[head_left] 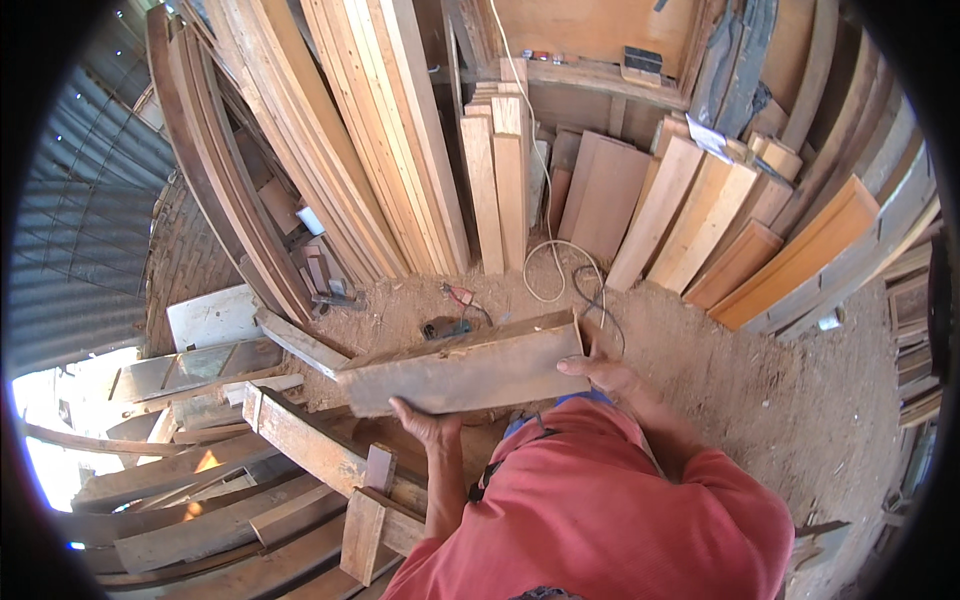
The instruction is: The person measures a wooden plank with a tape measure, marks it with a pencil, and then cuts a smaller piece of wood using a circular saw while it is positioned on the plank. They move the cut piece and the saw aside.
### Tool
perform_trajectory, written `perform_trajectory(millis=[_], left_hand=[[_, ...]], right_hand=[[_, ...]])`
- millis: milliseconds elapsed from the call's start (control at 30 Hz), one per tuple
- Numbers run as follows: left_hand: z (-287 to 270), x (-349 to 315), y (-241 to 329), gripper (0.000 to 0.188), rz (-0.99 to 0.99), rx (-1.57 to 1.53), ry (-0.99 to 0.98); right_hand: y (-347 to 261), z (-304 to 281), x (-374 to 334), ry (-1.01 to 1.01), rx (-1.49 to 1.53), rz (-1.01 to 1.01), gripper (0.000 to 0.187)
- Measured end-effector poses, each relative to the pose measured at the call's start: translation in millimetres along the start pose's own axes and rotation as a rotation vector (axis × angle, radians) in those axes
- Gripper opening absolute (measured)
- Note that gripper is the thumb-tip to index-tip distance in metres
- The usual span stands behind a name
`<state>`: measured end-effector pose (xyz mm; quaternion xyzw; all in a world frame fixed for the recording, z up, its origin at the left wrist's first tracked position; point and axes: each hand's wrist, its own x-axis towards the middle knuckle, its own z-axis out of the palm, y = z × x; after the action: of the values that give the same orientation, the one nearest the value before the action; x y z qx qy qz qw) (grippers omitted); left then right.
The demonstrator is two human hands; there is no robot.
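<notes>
In the head view, the person holds a weathered wooden board [465, 368] level across the front of the body, above a sandy dirt floor [760, 380]. The left hand [425, 422] grips the board's lower edge near its middle, fingers curled up over the underside and thumb pressed against the near face. The right hand [600, 372] clasps the board's right end, fingers wrapped round the end grain and thumb lying along the lower edge. The board runs from left to right with its right end slightly higher, and its broad grey-brown face is turned toward the camera; a thinner top edge shows along its upper side. The person wears a red shirt [620, 510], which fills the lower centre of the picture. Below and left of the board lies a rough pile of old timbers [300, 450], crossing one another. Leaning against the far wall stand many long pale planks [380, 130] and, further right, shorter reddish boards [700, 215]. A white cable [545, 250] hangs down the wall and loops on the ground just beyond the held board. At far left is a corrugated metal wall [90, 230].
</notes>
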<state>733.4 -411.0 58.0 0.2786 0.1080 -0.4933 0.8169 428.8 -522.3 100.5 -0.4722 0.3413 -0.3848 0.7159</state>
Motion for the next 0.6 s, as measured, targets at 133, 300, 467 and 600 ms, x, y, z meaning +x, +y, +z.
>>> perform_trajectory(millis=[133, 300, 467, 600], left_hand=[[-13, 31, -19, 0.07, -0.184, 0.045, 0.046], [-23, 42, -61, 0.079, -0.383, -0.01, 0.148], [-31, 44, -65, 0.092, -0.354, -0.01, 0.23], [10, 51, -34, 0.089, -0.295, 0.016, -0.044]], right_hand=[[-43, 31, -14, 0.069, -0.237, -0.091, 0.087], [-65, 65, -13, 0.231, -0.81, 0.112, 0.094], [-55, 47, -15, 0.259, -0.394, -0.083, 0.097], [-31, 23, -36, 0.278, -0.249, -0.082, 0.107]])
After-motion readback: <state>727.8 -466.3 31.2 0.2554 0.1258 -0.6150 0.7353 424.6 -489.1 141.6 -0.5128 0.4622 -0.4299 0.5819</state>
